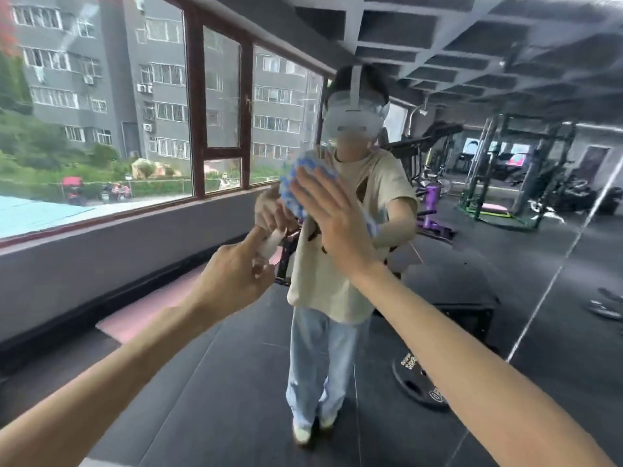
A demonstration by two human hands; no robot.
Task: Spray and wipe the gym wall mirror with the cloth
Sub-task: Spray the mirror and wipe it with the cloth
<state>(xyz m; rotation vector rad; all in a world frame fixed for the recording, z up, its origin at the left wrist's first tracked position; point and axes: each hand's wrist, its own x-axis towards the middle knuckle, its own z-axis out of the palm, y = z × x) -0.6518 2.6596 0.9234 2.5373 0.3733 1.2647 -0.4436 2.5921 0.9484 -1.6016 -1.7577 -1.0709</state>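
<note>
The wall mirror [472, 264] fills the view straight ahead and reflects a person in a beige shirt and pale jeans. My right hand [332, 217] lies flat with straight fingers, pressing a blue and white cloth [303, 173] against the glass at chest height. My left hand [232, 267] is left of it and a little lower. Its fingers are curled round a small white spray bottle [269, 246], index finger stretched along the top, nozzle toward the mirror.
A seam between mirror panels [553, 274] runs diagonally at the right. The reflection shows windows [222, 106] along the left wall, a squat rack [505, 176], purple equipment [431, 210], weight plates [418, 382] on the dark rubber floor and a pink mat strip [141, 318].
</note>
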